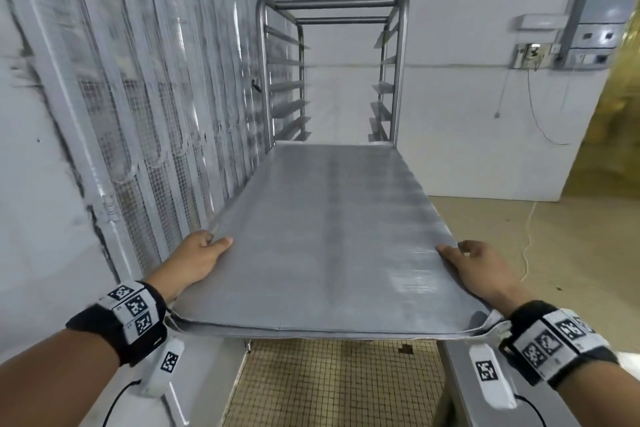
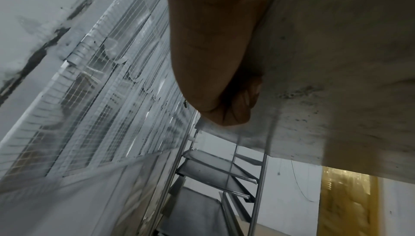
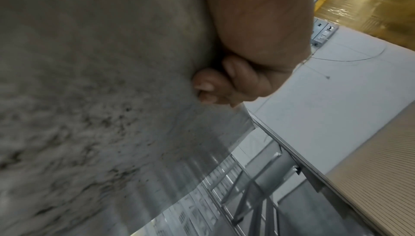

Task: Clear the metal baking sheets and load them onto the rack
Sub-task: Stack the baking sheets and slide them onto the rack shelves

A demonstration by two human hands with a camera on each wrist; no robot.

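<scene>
Right now I have the baking sheet [image 1: 329, 236] held out flat in front of me, well above the tiled floor [image 1: 332, 388]. My left hand [image 1: 199, 258] grips its left edge, thumb on top and fingers [image 2: 235, 105] curled underneath. My right hand [image 1: 476, 265] clamps the right edge the same way, with fingers [image 3: 211, 83] pressed against the stained underside. The sheet's far end reaches the front of the metal rack [image 1: 332, 69], at one of its lower rails; I cannot tell whether it rests on them. The rack stands beside a wire-mesh partition [image 1: 145, 87], against a white wall [image 1: 460, 97].
</scene>
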